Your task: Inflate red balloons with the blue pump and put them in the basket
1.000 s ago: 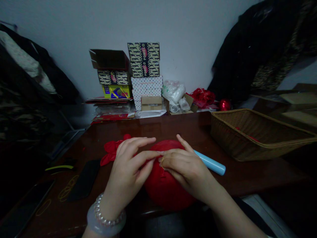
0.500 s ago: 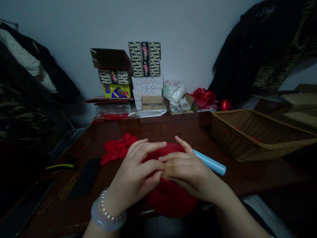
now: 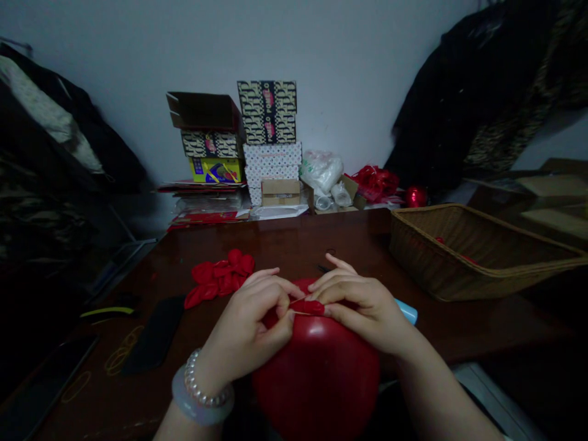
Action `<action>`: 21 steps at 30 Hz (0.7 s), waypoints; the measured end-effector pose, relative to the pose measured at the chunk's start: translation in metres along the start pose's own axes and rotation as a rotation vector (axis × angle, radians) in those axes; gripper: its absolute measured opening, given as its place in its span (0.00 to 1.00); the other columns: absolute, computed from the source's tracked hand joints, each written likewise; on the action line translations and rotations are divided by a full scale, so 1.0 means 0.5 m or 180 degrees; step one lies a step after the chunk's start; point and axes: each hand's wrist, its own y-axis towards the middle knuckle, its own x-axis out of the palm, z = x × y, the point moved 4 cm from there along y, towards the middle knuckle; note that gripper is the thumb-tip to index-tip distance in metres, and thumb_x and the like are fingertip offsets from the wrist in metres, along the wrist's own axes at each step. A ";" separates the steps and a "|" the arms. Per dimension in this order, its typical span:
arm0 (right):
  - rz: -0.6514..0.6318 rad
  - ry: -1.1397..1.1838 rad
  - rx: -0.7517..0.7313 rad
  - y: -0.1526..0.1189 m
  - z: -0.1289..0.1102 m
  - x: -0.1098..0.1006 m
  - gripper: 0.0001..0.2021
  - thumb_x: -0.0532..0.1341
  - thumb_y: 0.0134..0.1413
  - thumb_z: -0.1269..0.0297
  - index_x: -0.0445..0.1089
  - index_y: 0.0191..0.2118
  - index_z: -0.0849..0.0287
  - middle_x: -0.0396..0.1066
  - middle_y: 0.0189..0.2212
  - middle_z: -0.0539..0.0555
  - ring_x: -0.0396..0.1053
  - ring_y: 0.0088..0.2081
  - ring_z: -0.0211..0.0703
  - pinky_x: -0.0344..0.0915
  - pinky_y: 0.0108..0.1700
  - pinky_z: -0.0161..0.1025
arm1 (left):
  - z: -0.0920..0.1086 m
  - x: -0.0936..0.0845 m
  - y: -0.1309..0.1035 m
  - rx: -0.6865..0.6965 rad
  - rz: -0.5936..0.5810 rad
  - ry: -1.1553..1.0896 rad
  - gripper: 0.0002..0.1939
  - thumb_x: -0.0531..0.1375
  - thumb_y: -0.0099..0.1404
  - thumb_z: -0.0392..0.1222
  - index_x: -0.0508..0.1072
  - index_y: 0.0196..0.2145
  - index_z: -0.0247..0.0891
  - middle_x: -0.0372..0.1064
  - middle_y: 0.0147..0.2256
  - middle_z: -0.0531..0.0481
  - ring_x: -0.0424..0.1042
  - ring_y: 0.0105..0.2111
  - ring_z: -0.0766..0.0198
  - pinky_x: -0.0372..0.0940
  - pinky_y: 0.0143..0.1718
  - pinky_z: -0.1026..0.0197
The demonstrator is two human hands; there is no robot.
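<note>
A red inflated balloon point(image 3: 316, 376) sits low in front of me, below both hands. Its limp neck point(image 3: 314, 307) lies between my fingertips at the top. My left hand point(image 3: 255, 321) is closed in a pinch on a thin tan rubber band point(image 3: 301, 313), which stretches toward the right fingers alongside the neck. My right hand point(image 3: 361, 306) is closed on the balloon's neck end, with one finger raised. Whether the band circles the neck fully I cannot tell. Behind the right hand, a light-blue cylinder point(image 3: 407, 312) is mostly hidden.
Left of my hands lie several uninflated red balloons point(image 3: 223, 275), a dark phone-like slab point(image 3: 155, 334), loose rubber bands point(image 3: 123, 350) and a yellow-edged tool point(image 3: 108, 312). At right stands a wicker basket point(image 3: 427, 260). Stacked boxes point(image 3: 271, 159) line the table's back.
The balloon's glossy round side has turned into view and sits lower and nearer. My hands have moved slightly apart, showing the neck and stretched band. The blue cylinder is more covered.
</note>
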 end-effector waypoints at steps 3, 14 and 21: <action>0.0098 0.0309 0.0099 -0.001 0.012 0.006 0.04 0.60 0.59 0.65 0.73 0.38 0.53 0.75 0.36 0.49 0.72 0.42 0.39 0.48 0.63 0.54 | -0.027 0.001 0.000 -0.0228 0.0197 -0.0153 0.08 0.56 0.63 0.33 0.62 0.26 0.39 0.73 0.35 0.50 0.71 0.38 0.64 0.58 0.55 0.52; 0.0447 0.0636 0.0613 -0.004 0.035 0.015 0.04 0.60 0.58 0.65 0.72 0.35 0.57 0.70 0.36 0.53 0.68 0.40 0.40 0.64 0.49 0.43 | 0.008 0.001 -0.002 0.0016 0.0033 -0.0870 0.10 0.56 0.65 0.40 0.73 0.28 0.38 0.67 0.36 0.46 0.67 0.39 0.61 0.62 0.46 0.57; 0.0368 0.0863 0.0549 -0.005 0.032 0.021 0.03 0.61 0.57 0.65 0.72 0.36 0.56 0.70 0.36 0.52 0.68 0.41 0.40 0.62 0.52 0.44 | 0.001 -0.006 -0.006 -0.0500 -0.0229 -0.1966 0.16 0.55 0.66 0.45 0.75 0.24 0.38 0.69 0.31 0.46 0.67 0.36 0.59 0.62 0.43 0.55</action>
